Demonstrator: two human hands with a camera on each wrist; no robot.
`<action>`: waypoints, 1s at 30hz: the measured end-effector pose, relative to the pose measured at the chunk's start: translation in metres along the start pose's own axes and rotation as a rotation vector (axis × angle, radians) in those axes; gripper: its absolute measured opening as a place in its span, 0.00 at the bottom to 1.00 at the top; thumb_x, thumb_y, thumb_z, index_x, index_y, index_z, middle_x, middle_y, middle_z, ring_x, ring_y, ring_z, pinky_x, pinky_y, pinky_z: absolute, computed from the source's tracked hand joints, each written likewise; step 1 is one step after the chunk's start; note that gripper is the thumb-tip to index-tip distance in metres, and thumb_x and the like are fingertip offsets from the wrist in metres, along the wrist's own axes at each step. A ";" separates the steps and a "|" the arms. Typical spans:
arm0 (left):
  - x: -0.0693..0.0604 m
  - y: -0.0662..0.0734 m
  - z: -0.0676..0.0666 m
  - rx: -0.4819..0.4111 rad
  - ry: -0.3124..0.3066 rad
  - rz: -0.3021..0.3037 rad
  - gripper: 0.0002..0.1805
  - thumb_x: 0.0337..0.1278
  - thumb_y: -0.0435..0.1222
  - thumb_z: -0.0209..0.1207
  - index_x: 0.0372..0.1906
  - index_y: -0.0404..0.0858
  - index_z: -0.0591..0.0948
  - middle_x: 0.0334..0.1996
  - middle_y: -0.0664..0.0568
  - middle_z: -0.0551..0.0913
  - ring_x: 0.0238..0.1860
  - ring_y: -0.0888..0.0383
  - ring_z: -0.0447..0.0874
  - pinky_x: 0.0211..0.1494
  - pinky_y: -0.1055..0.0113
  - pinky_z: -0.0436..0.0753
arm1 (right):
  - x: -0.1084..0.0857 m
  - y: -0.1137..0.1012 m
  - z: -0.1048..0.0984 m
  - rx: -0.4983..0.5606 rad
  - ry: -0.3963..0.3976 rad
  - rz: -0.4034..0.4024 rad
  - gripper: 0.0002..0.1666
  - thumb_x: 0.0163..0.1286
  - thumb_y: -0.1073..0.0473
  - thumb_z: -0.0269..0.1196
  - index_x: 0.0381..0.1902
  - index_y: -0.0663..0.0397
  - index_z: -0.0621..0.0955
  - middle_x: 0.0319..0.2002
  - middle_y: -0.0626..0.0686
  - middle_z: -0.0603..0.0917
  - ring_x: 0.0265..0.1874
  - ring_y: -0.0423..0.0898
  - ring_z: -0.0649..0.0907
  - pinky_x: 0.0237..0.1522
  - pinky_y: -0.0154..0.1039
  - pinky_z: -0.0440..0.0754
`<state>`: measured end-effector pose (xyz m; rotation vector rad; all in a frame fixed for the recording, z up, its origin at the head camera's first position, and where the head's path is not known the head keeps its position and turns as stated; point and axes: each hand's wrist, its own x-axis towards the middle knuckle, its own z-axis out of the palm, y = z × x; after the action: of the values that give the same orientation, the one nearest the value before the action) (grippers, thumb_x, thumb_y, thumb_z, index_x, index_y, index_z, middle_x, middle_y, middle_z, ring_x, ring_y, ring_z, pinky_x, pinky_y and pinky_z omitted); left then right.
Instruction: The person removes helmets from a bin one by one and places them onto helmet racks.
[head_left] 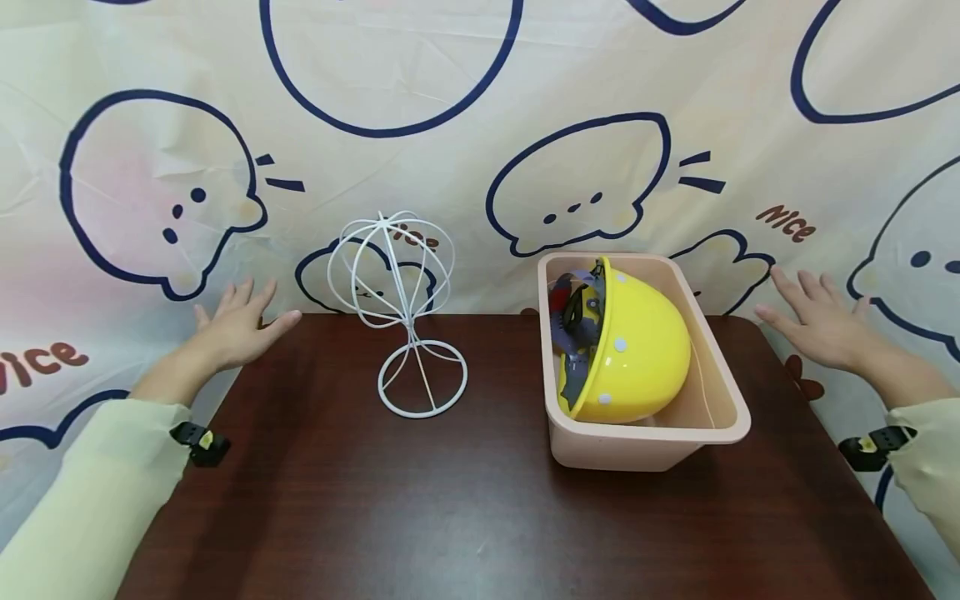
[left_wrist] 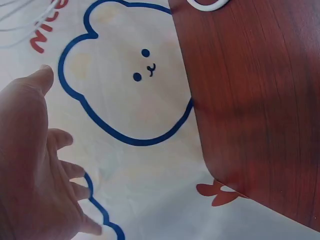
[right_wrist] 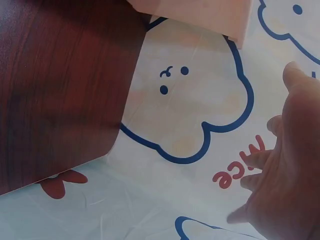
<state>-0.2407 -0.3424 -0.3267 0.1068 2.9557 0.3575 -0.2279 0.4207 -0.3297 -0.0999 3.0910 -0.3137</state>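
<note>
A yellow hard hat (head_left: 645, 342) lies on its side in a pale pink plastic bin (head_left: 723, 425), its grey straps and inner band facing left. Left of the bin, a white wire stand (head_left: 422, 414) with a round cage top stands upright on the table. My left hand (head_left: 236, 329), fingers spread, is held in the air past the table's left edge, nearest to the wire stand. Out beyond the right edge, my right hand (head_left: 825, 329) is raised with fingers spread, nearest to the bin. Both hands hold nothing and touch nothing in view.
The dark brown wooden table (head_left: 450, 517) has its back edge against a cream cloth (head_left: 420, 175) printed with blue cartoon outlines. Its back corners show in both wrist views. A black device (head_left: 201, 443) is strapped to the left wrist, another (head_left: 873, 447) to the right.
</note>
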 end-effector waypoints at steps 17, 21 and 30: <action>-0.047 0.032 -0.008 -0.108 0.010 0.187 0.43 0.77 0.56 0.49 0.75 0.24 0.59 0.73 0.21 0.56 0.72 0.23 0.54 0.69 0.26 0.58 | -0.024 -0.012 -0.010 0.329 -0.144 -0.060 0.42 0.85 0.43 0.37 0.79 0.72 0.47 0.72 0.82 0.54 0.66 0.81 0.62 0.58 0.78 0.67; -0.056 0.045 -0.006 -0.121 0.010 0.226 0.39 0.76 0.54 0.51 0.73 0.26 0.64 0.71 0.24 0.62 0.71 0.25 0.57 0.69 0.26 0.60 | -0.029 -0.017 -0.006 0.403 -0.170 -0.068 0.39 0.85 0.44 0.39 0.77 0.72 0.53 0.67 0.79 0.67 0.60 0.75 0.74 0.53 0.66 0.82; -0.070 0.075 -0.007 -0.172 0.015 0.297 0.33 0.76 0.51 0.53 0.72 0.31 0.70 0.69 0.30 0.69 0.68 0.30 0.67 0.66 0.29 0.68 | -0.036 -0.028 0.003 0.562 -0.226 -0.075 0.36 0.86 0.48 0.42 0.76 0.70 0.57 0.63 0.75 0.73 0.45 0.29 0.82 0.44 0.42 0.89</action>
<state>-0.1687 -0.2773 -0.2915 0.5257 2.9072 0.6511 -0.1898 0.3952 -0.3258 -0.2146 2.6629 -1.0690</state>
